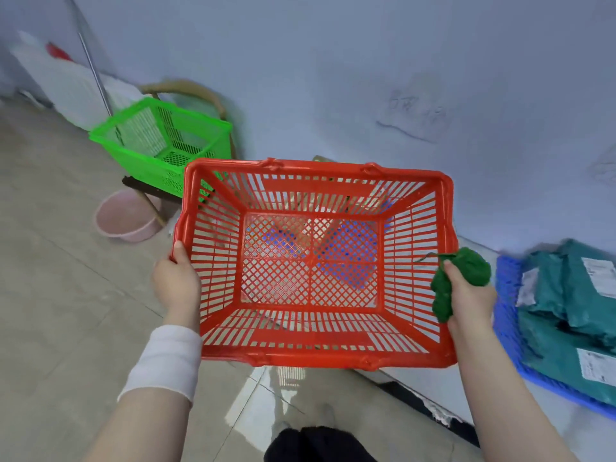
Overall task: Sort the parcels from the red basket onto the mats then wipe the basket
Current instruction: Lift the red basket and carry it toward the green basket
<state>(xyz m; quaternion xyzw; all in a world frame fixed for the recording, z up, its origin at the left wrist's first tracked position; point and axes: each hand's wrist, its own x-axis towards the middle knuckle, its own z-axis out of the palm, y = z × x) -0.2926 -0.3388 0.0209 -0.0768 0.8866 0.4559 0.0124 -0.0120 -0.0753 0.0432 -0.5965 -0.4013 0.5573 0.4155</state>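
The red basket (313, 355) is held up off the floor, its open top facing me, with nothing inside it. My left hand (176, 281) grips its left rim, thumb over the edge. My right hand (466, 291) holds a crumpled green cloth (466, 271) against the basket's right rim. Several teal parcels (573, 311) with white labels lie stacked on a blue mat (506, 328) at the right. Through the basket's mesh floor I see another blue mat and pale parcels, blurred.
A green basket (160, 141) sits on a low stool at the back left, with a pink basin (126, 221) on the floor below it. A metal pole (96, 78) and white bags lean on the wall. Tiled floor spreads left.
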